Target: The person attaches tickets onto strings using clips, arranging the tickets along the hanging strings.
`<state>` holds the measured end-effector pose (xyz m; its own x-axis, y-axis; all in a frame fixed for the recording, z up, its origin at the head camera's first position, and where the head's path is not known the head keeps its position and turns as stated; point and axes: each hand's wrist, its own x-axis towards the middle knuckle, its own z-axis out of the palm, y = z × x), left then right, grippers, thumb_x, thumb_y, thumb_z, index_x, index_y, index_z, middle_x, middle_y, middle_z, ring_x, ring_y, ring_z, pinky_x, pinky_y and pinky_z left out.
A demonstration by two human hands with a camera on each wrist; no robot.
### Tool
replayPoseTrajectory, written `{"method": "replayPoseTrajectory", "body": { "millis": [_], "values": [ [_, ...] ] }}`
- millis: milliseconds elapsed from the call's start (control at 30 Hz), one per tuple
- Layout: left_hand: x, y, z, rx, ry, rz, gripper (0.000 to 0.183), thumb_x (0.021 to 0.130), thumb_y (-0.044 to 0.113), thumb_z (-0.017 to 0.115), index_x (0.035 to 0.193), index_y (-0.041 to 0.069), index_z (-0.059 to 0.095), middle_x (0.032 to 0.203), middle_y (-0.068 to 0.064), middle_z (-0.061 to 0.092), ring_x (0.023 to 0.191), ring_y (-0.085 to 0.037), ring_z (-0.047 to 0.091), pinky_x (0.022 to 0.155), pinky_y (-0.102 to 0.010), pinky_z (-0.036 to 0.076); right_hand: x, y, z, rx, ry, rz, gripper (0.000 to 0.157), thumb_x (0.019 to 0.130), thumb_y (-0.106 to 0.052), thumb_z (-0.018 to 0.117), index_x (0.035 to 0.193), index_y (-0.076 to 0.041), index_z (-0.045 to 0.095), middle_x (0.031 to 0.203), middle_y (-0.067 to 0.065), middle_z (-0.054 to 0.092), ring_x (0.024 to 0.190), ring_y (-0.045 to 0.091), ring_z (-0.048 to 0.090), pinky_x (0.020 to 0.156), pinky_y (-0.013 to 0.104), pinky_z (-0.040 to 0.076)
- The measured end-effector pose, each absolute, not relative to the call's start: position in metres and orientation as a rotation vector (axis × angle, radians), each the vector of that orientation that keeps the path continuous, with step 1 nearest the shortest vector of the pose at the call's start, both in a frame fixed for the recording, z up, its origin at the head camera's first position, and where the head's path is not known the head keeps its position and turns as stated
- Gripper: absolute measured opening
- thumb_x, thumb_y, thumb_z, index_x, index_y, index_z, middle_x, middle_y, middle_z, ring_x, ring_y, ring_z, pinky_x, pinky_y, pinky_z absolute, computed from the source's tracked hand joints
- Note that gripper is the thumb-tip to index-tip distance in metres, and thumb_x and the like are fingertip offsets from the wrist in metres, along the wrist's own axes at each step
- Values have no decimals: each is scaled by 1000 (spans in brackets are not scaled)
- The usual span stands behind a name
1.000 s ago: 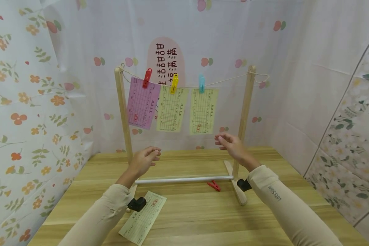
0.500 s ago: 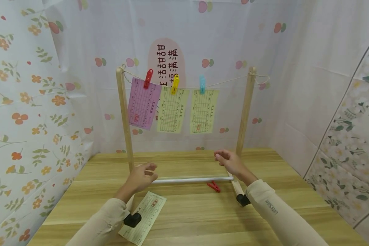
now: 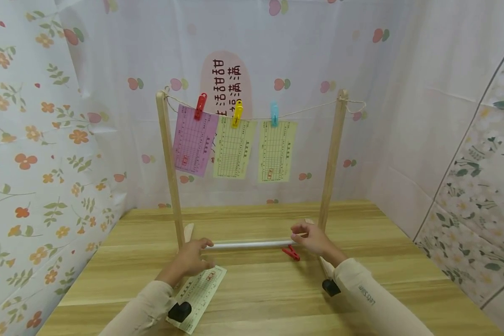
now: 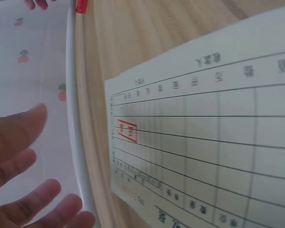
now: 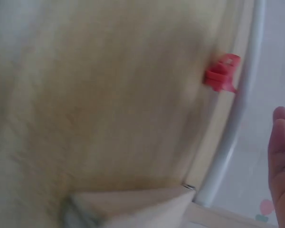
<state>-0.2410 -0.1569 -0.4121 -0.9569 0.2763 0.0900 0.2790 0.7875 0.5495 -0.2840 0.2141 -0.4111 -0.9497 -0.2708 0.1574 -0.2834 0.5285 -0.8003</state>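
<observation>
My left hand [image 3: 191, 258] reaches low at the left, thumb and fingers spread, nothing held. Beneath it on the table lies a pale green printed slip [image 3: 202, 294], partly hidden by the hand and wrist; its red stamp shows large in the left wrist view, where the slip [image 4: 199, 128] lies beside the fingers [image 4: 19, 137]. My right hand [image 3: 315, 240], fingers loosely bent and holding nothing, is over the right end of the white rod [image 3: 248, 244]. Just below its fingertips lies a red clothespin [image 3: 291, 253], also beside the rod in the right wrist view.
A string between two wooden posts [image 3: 330, 172] carries a purple slip [image 3: 195, 142] on a red clothespin [image 3: 200, 106], a yellowish slip [image 3: 234, 149] on a yellow clothespin [image 3: 237, 113] and another slip [image 3: 277, 151] on a blue clothespin [image 3: 275, 114]. Patterned curtains surround the wooden table [image 3: 269, 298].
Both hands have come down from below the hanging slips toward the table, the left one to the loose slip, the right one to the loose red clothespin. The hanging slips stay as they were.
</observation>
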Motion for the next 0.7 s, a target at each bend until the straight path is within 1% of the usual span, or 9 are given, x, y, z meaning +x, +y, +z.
{"method": "replayPoseTrajectory", "body": {
  "millis": [100,167,267,333,400,467,533,600,700],
  "values": [
    [-238,-159,-415,-460,-3022,-822,50,75,20,85,116,5,62,118,-21,60,110,-42,55,91,-54,47,-282,213,-418,528,-2768,1421,33,92,-10,62,117,11,58,115,26,61,96,38,64,79,42,56],
    [-237,-159,-418,-461,-3045,-801,51,71,20,87,113,4,63,116,-20,61,111,-42,54,93,-55,45,-281,212,-423,538,-2817,1374,31,91,-10,65,114,9,60,113,25,61,98,40,64,80,43,56],
    [-235,-160,-422,-453,-3052,-819,50,64,17,90,106,4,66,112,-18,62,110,-41,55,94,-55,44,-279,210,-427,536,-2892,1292,28,89,-12,70,111,3,62,114,20,62,104,42,62,86,48,53],
    [-234,-161,-425,-468,-3053,-808,50,61,15,92,101,3,66,110,-17,63,109,-40,56,94,-54,44,-277,209,-429,558,-2931,1200,29,86,-12,74,109,1,63,110,16,63,104,40,62,88,50,51],
    [-234,-161,-428,-473,-3060,-785,49,58,13,93,97,3,65,107,-16,63,106,-39,57,92,-52,45,-276,208,-430,597,-2961,1097,31,82,-11,77,107,0,64,105,14,65,97,35,64,85,48,52],
    [-233,-160,-431,-494,-3074,-732,48,57,13,93,94,3,65,104,-15,62,103,-38,58,91,-51,47,-274,207,-432,627,-2995,985,34,78,-9,80,106,0,64,101,12,66,88,28,63,79,45,52],
    [-233,-159,-432,-487,-3086,-696,46,57,14,93,91,3,64,102,-14,63,100,-36,59,89,-51,48,-273,205,-432,611,-3049,893,40,73,-9,83,108,-1,65,98,8,65,82,21,58,75,42,51],
    [-233,-158,-434,-484,-3077,-673,45,56,13,94,89,3,64,98,-13,62,97,-35,59,88,-50,48,-271,202,-431,582,-3101,828,47,69,-9,86,111,-3,66,96,6,64,80,19,55,74,41,51],
    [-234,-156,-435,-494,-3052,-653,44,55,12,94,85,3,63,94,-12,61,95,-34,58,88,-49,47,-269,197,-429,550,-3147,717,57,64,-10,90,115,-5,66,93,4,62,81,20,54,77,43,50]
  ]
}}
